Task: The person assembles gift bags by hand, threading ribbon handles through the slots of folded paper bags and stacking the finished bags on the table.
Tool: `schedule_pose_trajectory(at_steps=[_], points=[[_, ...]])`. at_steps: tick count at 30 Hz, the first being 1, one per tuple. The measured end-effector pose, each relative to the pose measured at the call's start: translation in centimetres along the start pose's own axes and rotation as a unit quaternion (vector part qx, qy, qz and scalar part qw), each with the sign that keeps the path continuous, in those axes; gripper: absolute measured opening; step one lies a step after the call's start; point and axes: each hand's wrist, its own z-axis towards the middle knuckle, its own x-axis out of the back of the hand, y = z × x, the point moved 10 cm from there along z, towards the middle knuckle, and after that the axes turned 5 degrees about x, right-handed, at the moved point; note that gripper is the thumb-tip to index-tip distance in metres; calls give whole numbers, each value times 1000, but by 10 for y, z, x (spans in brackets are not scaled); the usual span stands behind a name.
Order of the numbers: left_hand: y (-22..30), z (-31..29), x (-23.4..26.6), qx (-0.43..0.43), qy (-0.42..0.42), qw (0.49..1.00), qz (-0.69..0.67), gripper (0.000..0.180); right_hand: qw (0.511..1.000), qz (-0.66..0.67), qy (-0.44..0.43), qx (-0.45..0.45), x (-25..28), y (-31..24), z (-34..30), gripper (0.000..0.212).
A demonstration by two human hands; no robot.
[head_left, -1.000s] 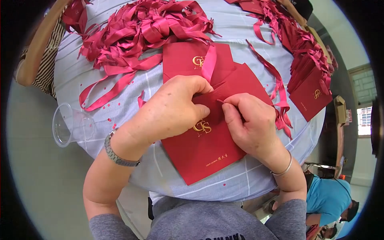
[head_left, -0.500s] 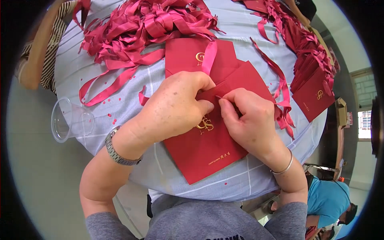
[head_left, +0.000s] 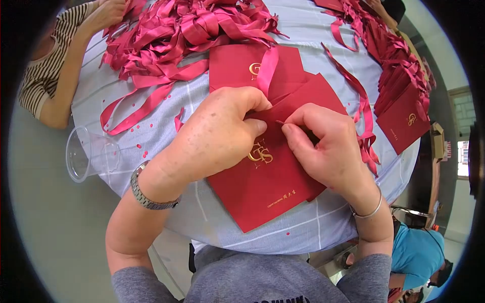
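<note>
A dark red paper gift bag (head_left: 268, 197) with gold print lies flat and tilted in front of me. My left hand (head_left: 214, 134) grips its upper part, thumb and fingers closed near the top edge. Just to the right, my right hand (head_left: 328, 144) pinches the small tip of a red ribbon (head_left: 279, 121) that pokes out of the bag's face. Where the rest of that ribbon runs is hidden. More red bags (head_left: 230, 63) lie beneath and beyond, with a pink-red ribbon strip (head_left: 268, 73) across them.
A large heap of ribbons (head_left: 182, 30) lies at the far side. Finished-looking bags with ribbons (head_left: 404, 116) are piled at right. A clear plastic cup (head_left: 83, 154) lies at the left table edge. Red specks dot the tablecloth (head_left: 262, 242). Co-workers' arms (head_left: 68, 88) reach in at far left and far right.
My right hand has shifted slightly right, and more of the ribbon tip shows at its fingertips. The co-worker's arm at left has swung up, with the hand now by the ribbon heap.
</note>
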Motion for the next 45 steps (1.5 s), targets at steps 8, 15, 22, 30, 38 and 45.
schedule_pose_trajectory(at_steps=[8, 15, 22, 30, 38, 45], points=[[3, 0, 1, 3, -19, 1000, 4, 18, 990, 116, -13, -75, -5, 17, -4, 6], [-3, 0, -5, 16, -59, 998, 10, 17, 996, 83, -9, -17, -6, 5, -6, 6], [-6, 3, -1, 36, -83, 995, -28, 16, 998, 45, -1, -40, -8, 6, -4, 5], [-6, 4, 0, 21, -77, 995, -65, 16, 998, 19, -2, -57, -10, 6, -2, 6], [3, 1, 2, -8, -25, 999, 25, 14, 995, 72, -22, -69, -8, 11, -3, 7], [0, 2, 7, -1, -12, 1000, 17, 17, 996, 67, -4, -59, -9, 12, -3, 8]])
